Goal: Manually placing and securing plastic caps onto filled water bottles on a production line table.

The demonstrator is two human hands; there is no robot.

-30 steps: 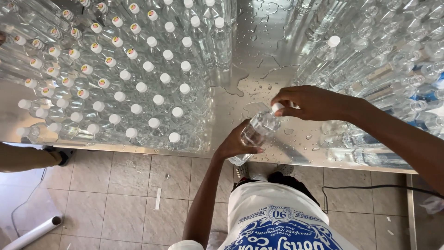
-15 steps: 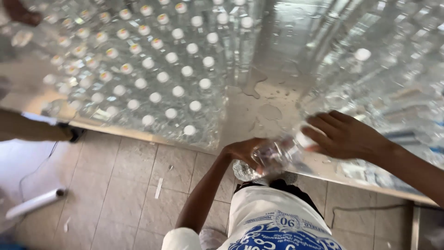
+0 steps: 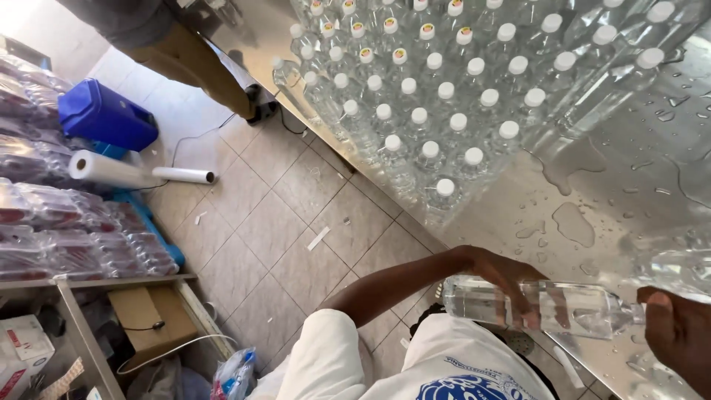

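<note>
Low in the right half of the frame, the left hand (image 3: 511, 285) had its fingers wrapped around the body of a clear water bottle (image 3: 548, 307) lying on its side over the edge of the wet steel table (image 3: 592, 185). The right hand (image 3: 678, 344), at the lower right corner, closed over the bottle's neck end, hiding the cap. White-capped bottles (image 3: 444, 111) stood massed at the upper centre, and a blue bin (image 3: 107, 115) sat at upper left.
</note>
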